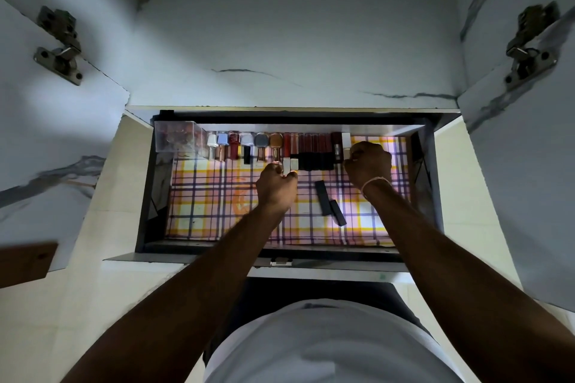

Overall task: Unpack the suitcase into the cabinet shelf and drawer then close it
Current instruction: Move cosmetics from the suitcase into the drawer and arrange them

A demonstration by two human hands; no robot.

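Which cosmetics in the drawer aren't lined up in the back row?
The two black rectangular tubes lying loose on the plaid liner, mid-drawer between the forearms; everything else sits in the row along the back wall.

I count one open drawer (146,196) in front of me, lined with one checked cloth (217,205). One clear plastic box (177,137) sits in its far left corner. Six small bottles (245,146) stand in the back row, then a packed run of dark red tubes (311,149) I cannot count exactly. Two black sticks (326,202) lie loose. Two door hinges (60,43) show.
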